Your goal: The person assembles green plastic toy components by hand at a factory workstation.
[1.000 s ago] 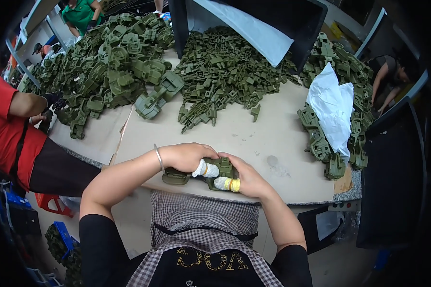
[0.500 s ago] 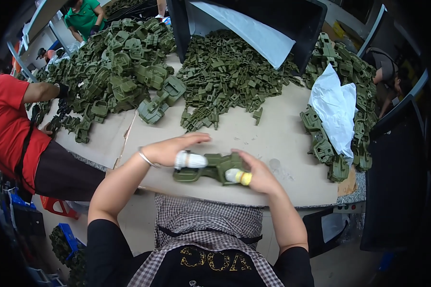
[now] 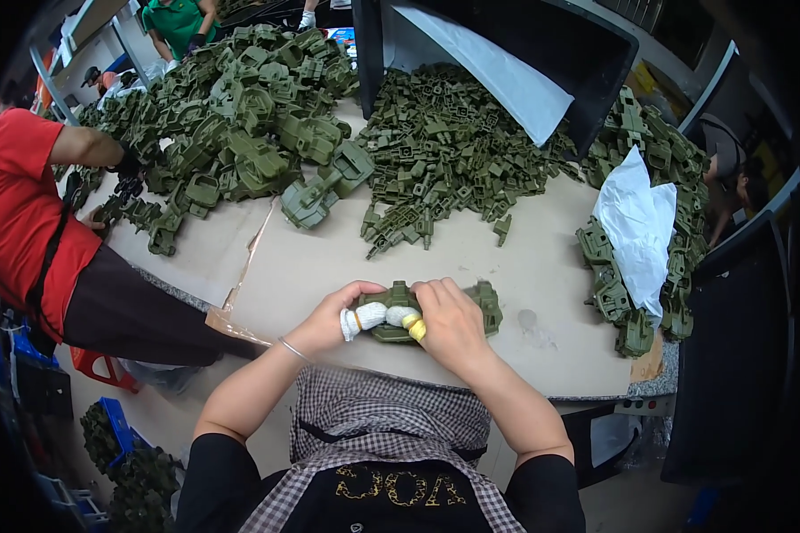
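Note:
An olive-green moulded plastic part (image 3: pixel 486 306), long and boxy, lies crosswise on the brown board near its front edge. My left hand (image 3: pixel 331 324) grips its left end, a white wrapping over the thumb. Across the part's middle, my right hand (image 3: pixel 453 324) is closed with fingers bent over the top, its thumb wrapped in white and yellow. The two thumb tips meet on the near side. My hands hide much of the part's middle.
Beyond my hands is a heap of small green pieces (image 3: pixel 453 151). Larger green parts (image 3: pixel 240 133) pile up at left, where a person in a red shirt (image 3: pixel 27 204) works. More parts (image 3: pixel 609 289) line the right side beside a crumpled white sheet (image 3: pixel 636 231).
Both hands have closed on the green part. The left hand's raised, stretched fingers have come down to its left end, and the right hand has moved in over its middle. The view has shifted slightly.

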A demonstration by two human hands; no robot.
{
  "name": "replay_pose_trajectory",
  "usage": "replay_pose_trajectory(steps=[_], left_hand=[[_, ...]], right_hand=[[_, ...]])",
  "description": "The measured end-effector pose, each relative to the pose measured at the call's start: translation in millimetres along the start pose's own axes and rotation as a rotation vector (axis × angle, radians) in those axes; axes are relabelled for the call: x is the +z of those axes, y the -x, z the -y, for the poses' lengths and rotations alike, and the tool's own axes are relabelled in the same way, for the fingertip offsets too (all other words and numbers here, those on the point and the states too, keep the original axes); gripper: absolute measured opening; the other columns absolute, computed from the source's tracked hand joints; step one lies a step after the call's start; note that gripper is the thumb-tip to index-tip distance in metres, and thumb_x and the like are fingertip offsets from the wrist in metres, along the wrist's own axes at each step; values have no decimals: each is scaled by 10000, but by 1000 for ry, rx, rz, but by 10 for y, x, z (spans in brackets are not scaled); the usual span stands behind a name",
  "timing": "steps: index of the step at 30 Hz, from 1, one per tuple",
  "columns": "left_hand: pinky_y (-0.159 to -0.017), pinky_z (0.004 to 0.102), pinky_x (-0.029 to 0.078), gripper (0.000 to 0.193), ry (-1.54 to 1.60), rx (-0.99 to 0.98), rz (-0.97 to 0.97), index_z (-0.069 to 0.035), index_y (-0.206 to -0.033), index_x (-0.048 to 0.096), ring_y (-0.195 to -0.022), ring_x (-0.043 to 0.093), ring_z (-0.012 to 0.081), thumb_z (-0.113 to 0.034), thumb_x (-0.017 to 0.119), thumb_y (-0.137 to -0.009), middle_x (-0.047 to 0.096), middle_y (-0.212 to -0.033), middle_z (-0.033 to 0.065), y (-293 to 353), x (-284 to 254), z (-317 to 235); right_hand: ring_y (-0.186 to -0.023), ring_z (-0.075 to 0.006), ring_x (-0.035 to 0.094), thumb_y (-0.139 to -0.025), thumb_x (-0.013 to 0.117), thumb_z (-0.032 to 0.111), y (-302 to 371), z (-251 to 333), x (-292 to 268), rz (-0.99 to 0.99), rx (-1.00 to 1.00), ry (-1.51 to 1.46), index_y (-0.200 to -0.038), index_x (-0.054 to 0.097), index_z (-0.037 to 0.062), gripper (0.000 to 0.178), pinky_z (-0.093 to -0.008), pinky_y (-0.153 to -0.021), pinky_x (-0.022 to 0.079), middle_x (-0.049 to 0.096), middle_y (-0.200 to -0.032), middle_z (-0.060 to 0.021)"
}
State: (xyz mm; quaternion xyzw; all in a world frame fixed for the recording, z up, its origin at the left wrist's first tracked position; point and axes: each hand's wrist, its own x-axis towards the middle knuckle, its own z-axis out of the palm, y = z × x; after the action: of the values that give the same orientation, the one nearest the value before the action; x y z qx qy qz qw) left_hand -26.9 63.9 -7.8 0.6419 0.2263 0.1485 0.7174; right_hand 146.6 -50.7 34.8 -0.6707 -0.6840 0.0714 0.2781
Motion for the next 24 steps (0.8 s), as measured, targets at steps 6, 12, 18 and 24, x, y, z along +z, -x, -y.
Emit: replay_pose_trajectory(steps=[6, 12, 18, 24], left_hand=[[-851, 267, 429, 409, 56, -2, -24, -25, -1184, 443, -981, 517, 123, -121, 609, -823, 535, -1097, 56, 79, 61, 10], [-878, 286, 424, 437, 36, 62, -13, -26, -1184, 440, -1025, 507, 135, -82, 633, -796, 517, -1133, 68, 149, 64, 118], [-873, 292, 428, 432, 28, 75, -11, -22, -1174, 450, -1007, 517, 152, -78, 637, -789, 525, -1117, 75, 98, 65, 69], [-892, 281, 407, 434, -55, 253, -160, -38, -1196, 462, -1031, 507, 160, -154, 602, -801, 523, -1131, 76, 126, -310, -423]], right_hand=[[-898, -285, 522, -687, 609, 132, -64, 76, -117, 26, -62, 89, -1052, 508, -20, 408, -360, -805, 417, 559, -892, -148], [-929, -292, 526, -713, 526, 83, -188, 18, -111, 385, -19, 47, -1000, 513, -38, 312, -369, -821, 421, 580, -923, -170], [-964, -308, 521, -709, 585, 160, -144, -56, -86, 378, -4, 3, -1088, 497, -41, 438, -384, -834, 424, 568, -1004, -178], [-1156, -330, 416, -739, 638, 261, 234, -10, -616, -186, -184, -113, -1186, 452, -12, 556, -451, -940, 351, 405, -1263, -183]])
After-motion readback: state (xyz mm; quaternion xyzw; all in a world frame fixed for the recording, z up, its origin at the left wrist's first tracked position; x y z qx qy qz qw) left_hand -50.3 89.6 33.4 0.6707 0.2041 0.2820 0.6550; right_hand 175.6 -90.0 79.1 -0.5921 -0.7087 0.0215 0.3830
